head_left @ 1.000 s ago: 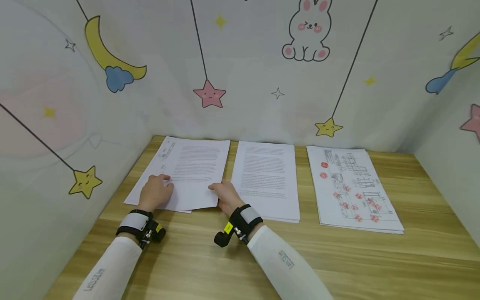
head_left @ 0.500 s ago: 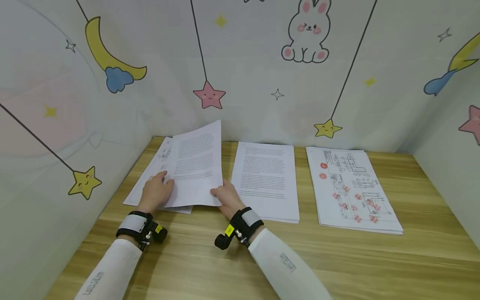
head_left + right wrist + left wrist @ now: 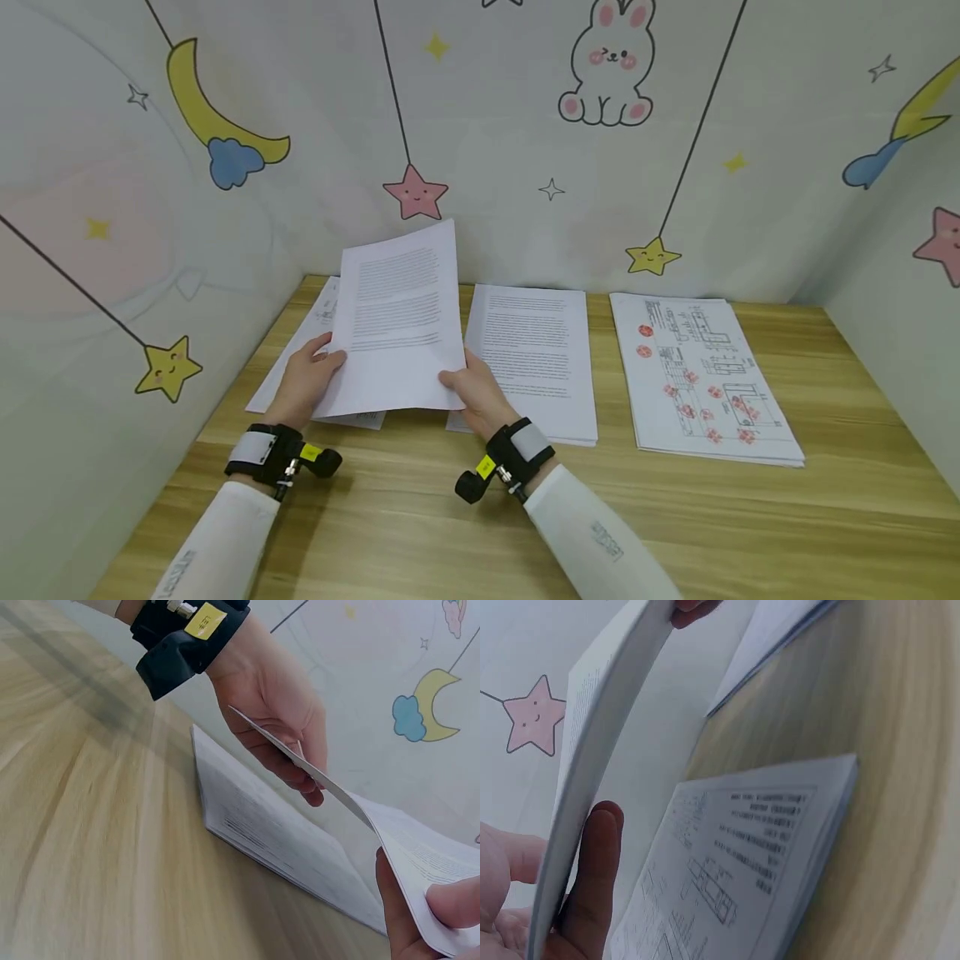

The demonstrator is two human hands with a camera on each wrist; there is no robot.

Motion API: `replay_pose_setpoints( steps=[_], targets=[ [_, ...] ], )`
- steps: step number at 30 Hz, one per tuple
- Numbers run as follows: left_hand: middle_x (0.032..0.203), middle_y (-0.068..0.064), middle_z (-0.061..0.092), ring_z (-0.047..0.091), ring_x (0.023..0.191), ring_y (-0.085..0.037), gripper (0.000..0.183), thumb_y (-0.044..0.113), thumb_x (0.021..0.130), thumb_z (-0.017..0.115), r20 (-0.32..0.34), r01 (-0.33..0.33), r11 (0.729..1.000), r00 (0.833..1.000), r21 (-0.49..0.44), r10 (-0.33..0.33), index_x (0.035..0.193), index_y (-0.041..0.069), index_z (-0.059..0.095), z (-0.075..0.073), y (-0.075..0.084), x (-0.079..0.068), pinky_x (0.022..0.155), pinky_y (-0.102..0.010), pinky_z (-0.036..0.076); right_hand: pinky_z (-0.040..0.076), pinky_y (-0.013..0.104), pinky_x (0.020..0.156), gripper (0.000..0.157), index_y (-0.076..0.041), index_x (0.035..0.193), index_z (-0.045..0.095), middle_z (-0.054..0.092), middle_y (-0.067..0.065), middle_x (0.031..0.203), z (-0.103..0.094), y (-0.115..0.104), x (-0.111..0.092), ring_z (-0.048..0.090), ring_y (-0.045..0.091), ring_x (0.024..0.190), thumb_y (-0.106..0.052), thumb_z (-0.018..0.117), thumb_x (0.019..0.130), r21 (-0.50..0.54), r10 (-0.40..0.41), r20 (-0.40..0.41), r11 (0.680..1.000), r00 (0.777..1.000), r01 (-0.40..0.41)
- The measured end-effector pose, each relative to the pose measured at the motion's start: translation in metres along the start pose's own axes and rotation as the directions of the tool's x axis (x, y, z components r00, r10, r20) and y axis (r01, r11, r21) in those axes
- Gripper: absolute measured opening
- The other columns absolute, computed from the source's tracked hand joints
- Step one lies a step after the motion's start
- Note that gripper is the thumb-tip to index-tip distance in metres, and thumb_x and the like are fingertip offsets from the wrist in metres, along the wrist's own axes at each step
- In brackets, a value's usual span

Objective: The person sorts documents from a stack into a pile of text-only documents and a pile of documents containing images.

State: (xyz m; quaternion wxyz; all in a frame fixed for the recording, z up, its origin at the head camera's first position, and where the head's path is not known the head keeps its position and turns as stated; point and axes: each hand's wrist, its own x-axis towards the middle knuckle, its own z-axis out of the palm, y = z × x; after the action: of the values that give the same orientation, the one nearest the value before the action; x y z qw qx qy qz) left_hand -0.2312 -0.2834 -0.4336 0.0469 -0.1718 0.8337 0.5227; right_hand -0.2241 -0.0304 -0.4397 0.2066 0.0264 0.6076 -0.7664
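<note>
A thin sheaf of printed paper (image 3: 397, 333) is raised off the left side of the table, its far edge tilted up toward the wall. My left hand (image 3: 306, 379) holds its left edge, thumb in front and fingers behind, as the left wrist view shows. At the lower right corner my right hand (image 3: 480, 393) pinches the sheaf between thumb (image 3: 454, 901) and fingers. Below it lies the left paper pile (image 3: 727, 847), printed with drawings and text, partly hidden by the sheaf in the head view.
Beside the right hand lies a middle pile of text pages (image 3: 536, 358). Farther right is a pile of drawings (image 3: 708, 383) with red stamps. The wooden table (image 3: 420, 517) meets a cartoon-printed wall (image 3: 510, 233) at the back and sides.
The sheaf has come up off the left pile, right side first, then the left, and shifted slightly right. Both hands rose with it, and the left hand now holds its left edge.
</note>
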Motion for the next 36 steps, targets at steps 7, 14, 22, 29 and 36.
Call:
replay_pose_setpoints(
  steps=[7, 14, 22, 29, 36],
  targets=[
    [0.152, -0.015, 0.043, 0.05, 0.124, -0.023, 0.063, 0.033, 0.104, 0.046, 0.086, 0.023, 0.988, 0.996, -0.15, -0.01, 0.159, 0.014, 0.02, 0.015, 0.012, -0.004, 0.086, -0.023, 0.045, 0.047, 0.036, 0.097, 0.049, -0.015, 0.146, 0.045, 0.054, 0.007, 0.143, -0.021, -0.01, -0.011, 0.054, 0.024, 0.129, -0.004, 0.049, 0.098, -0.023, -0.043, 0.002, 0.999, 0.999, 0.043],
    [0.147, -0.016, 0.048, 0.054, 0.122, -0.022, 0.057, 0.026, 0.106, 0.041, 0.161, -0.016, 0.982, 0.986, -0.189, 0.047, 0.158, 0.011, 0.022, 0.035, 0.028, -0.013, 0.085, -0.023, 0.049, 0.048, 0.035, 0.095, 0.044, -0.016, 0.146, 0.045, 0.055, 0.007, 0.142, -0.048, -0.014, -0.022, 0.055, 0.024, 0.128, -0.015, 0.048, 0.102, -0.105, -0.082, -0.04, 0.991, 0.996, 0.077],
    [0.14, -0.016, 0.055, 0.061, 0.114, -0.019, 0.052, 0.022, 0.106, 0.041, 0.239, -0.072, 0.98, 0.964, -0.186, 0.117, 0.156, 0.012, 0.028, 0.06, 0.041, -0.019, 0.082, -0.026, 0.053, 0.047, 0.032, 0.092, 0.044, -0.011, 0.143, 0.047, 0.056, 0.009, 0.139, -0.084, -0.022, -0.035, 0.057, 0.023, 0.122, -0.019, 0.053, 0.1, -0.252, -0.125, -0.123, 0.963, 0.984, 0.091],
    [0.138, -0.014, 0.059, 0.062, 0.116, -0.022, 0.049, 0.02, 0.106, 0.04, 0.263, -0.103, 0.979, 0.954, -0.174, 0.147, 0.154, 0.013, 0.033, 0.087, 0.05, -0.022, 0.086, -0.028, 0.053, 0.05, 0.028, 0.08, 0.05, -0.012, 0.144, 0.047, 0.066, 0.016, 0.125, -0.118, -0.028, -0.04, 0.066, 0.022, 0.1, -0.02, 0.06, 0.096, -0.397, -0.125, -0.225, 0.917, 0.966, 0.027],
    [0.147, -0.014, 0.052, 0.057, 0.124, -0.026, 0.052, 0.016, 0.105, 0.039, 0.301, -0.129, 0.981, 0.939, -0.146, 0.168, 0.156, 0.011, 0.029, 0.109, 0.058, -0.026, 0.1, -0.038, 0.048, 0.051, 0.032, 0.087, 0.058, -0.009, 0.15, 0.039, 0.059, 0.019, 0.133, -0.142, -0.035, -0.052, 0.063, 0.028, 0.113, -0.025, 0.057, 0.097, -0.491, -0.097, -0.254, 0.87, 0.962, -0.042]
  ],
)
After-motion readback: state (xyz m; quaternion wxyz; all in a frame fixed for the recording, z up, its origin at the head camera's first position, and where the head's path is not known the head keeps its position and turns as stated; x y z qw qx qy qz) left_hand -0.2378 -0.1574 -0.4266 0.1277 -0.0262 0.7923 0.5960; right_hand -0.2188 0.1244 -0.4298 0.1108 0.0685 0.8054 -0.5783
